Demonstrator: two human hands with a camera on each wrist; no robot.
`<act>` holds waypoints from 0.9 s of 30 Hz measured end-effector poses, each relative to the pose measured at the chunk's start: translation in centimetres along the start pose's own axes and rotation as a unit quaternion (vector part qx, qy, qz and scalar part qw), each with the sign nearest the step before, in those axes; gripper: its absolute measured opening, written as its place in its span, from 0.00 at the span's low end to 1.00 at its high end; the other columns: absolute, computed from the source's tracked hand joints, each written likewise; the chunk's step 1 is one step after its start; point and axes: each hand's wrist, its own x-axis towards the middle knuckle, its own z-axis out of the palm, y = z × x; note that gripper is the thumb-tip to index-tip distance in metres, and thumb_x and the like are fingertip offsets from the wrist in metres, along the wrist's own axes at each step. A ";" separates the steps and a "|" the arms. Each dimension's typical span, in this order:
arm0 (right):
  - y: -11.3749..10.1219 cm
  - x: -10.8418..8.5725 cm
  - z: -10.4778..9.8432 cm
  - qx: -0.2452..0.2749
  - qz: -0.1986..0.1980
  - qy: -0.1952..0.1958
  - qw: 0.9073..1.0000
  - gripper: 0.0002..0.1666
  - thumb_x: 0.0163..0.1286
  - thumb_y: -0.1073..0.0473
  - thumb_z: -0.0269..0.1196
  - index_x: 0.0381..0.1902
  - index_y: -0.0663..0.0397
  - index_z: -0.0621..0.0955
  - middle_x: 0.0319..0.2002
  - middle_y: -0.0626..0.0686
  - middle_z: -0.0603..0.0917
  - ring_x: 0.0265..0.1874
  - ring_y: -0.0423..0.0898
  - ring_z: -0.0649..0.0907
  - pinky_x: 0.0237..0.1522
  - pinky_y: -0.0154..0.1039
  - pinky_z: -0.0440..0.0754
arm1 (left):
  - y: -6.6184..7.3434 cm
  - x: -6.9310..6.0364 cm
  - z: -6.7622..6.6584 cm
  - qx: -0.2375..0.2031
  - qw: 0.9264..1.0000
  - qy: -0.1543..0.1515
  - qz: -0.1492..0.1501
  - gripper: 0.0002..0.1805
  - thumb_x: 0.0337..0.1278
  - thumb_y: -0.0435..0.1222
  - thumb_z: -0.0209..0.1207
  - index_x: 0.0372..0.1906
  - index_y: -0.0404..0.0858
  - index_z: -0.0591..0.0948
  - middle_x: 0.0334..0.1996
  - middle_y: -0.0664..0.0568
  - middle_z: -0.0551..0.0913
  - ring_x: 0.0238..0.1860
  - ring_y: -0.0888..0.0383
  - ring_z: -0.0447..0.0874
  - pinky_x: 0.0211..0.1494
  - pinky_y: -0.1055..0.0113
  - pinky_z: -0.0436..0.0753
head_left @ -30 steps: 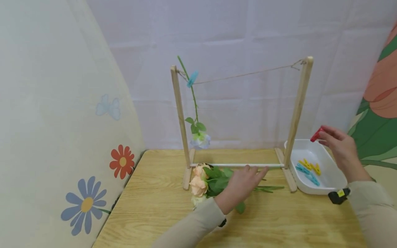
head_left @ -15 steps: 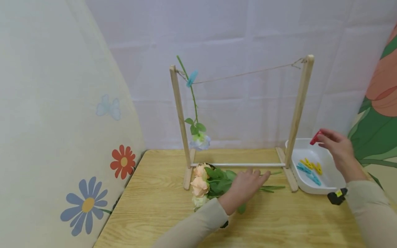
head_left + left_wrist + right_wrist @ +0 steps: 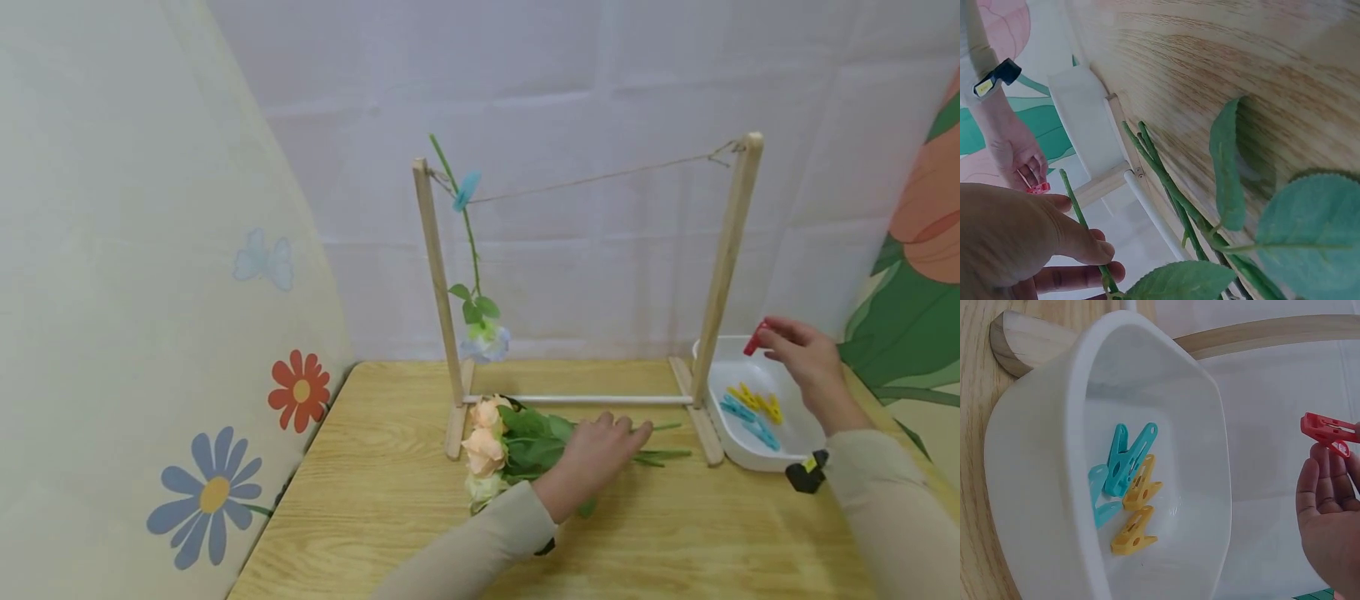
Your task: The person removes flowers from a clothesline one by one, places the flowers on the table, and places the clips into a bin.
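My left hand (image 3: 592, 460) is over a bunch of roses (image 3: 483, 450) lying on the table, peach and cream blooms to the left. In the left wrist view its thumb and fingers pinch one green rose stem (image 3: 1072, 197); several other stems (image 3: 1169, 187) lie beside it. My right hand (image 3: 813, 367) pinches a red clothespin (image 3: 1322, 428) above the white tub (image 3: 757, 458). Teal clothespins (image 3: 1125, 462) and yellow clothespins (image 3: 1135, 534) lie inside the tub. A pale blue-white rose (image 3: 487, 342) hangs head down from the string (image 3: 592, 178), held by a teal clothespin (image 3: 466, 192).
A wooden frame with a left post (image 3: 438, 283) and a right post (image 3: 726, 275) carries the string. A white rod (image 3: 577, 400) joins its feet low down. Behind the table (image 3: 360, 492) hangs a white cloth (image 3: 570, 292); a painted flower panel (image 3: 150, 275) stands at left.
My right hand has moved slightly left and down with the red clothespin. My left hand has shifted slightly right and down among the stems, and one stem end now shows beyond its fingers.
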 end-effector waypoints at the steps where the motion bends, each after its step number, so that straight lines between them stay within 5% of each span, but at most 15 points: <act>1: 0.1 0.1 0.1 -0.009 0.002 0.000 1.000 0.19 0.74 0.46 0.62 0.59 0.44 0.78 0.34 0.26 0.79 0.35 0.28 0.79 0.37 0.18 0.79 | 0.0 0.0 0.0 0.001 1.000 -0.002 0.000 0.31 0.69 0.37 0.61 0.73 0.57 0.67 0.49 0.62 0.82 0.41 0.62 0.81 0.20 0.73 0.76; 5: 0.2 0.3 0.2 -0.039 0.014 -0.006 0.999 0.40 0.75 0.42 0.59 0.74 0.60 0.67 0.37 0.27 0.76 0.39 0.30 0.77 0.38 0.17 0.78 | 0.0 -0.1 -0.2 0.011 1.000 -0.012 -0.002 0.31 0.69 0.39 0.62 0.73 0.57 0.67 0.50 0.62 0.82 0.43 0.62 0.82 0.23 0.73 0.77; 11: -0.1 0.9 0.4 -0.086 0.022 -0.011 0.996 0.45 0.75 0.38 0.56 0.76 0.64 0.63 0.40 0.29 0.74 0.40 0.32 0.77 0.43 0.22 0.79 | -0.6 -0.5 -0.5 0.039 0.999 -0.002 -0.009 0.24 0.70 0.42 0.62 0.67 0.56 0.72 0.46 0.61 0.81 0.41 0.62 0.80 0.20 0.72 0.72; 17: 0.0 1.6 0.8 -0.139 0.008 -0.017 0.990 0.43 0.78 0.39 0.52 0.76 0.64 0.63 0.55 0.53 0.77 0.39 0.31 0.77 0.48 0.32 0.82 | -2.2 -1.1 -0.9 0.064 0.996 0.052 -0.023 0.14 0.71 0.44 0.60 0.57 0.54 0.77 0.42 0.60 0.82 0.41 0.60 0.82 0.28 0.71 0.82; 22: -0.1 2.3 0.5 -0.160 -0.001 0.002 0.987 0.41 0.78 0.40 0.51 0.75 0.66 0.64 0.64 0.69 0.72 0.31 0.24 0.74 0.35 0.22 0.76 | -4.3 -2.0 -2.0 0.048 0.997 0.039 -0.036 0.31 0.57 0.56 0.68 0.62 0.51 0.75 0.51 0.57 0.81 0.49 0.56 0.82 0.44 0.64 0.87; 24: -0.3 2.5 0.3 -0.157 -0.004 0.005 0.988 0.41 0.78 0.40 0.52 0.74 0.67 0.65 0.59 0.64 0.76 0.31 0.24 0.74 0.34 0.20 0.75 | -5.3 -2.4 -2.3 0.048 0.997 0.040 -0.045 0.31 0.57 0.56 0.68 0.62 0.51 0.75 0.50 0.57 0.80 0.48 0.57 0.81 0.42 0.64 0.86; 27: -0.9 2.8 -0.1 -0.142 -0.019 0.008 0.990 0.40 0.78 0.42 0.54 0.72 0.69 0.67 0.42 0.42 0.82 0.29 0.23 0.75 0.32 0.18 0.76 | -7.0 -2.7 -2.6 0.052 0.995 0.064 -0.062 0.21 0.65 0.49 0.64 0.59 0.50 0.76 0.46 0.56 0.80 0.43 0.57 0.81 0.37 0.66 0.86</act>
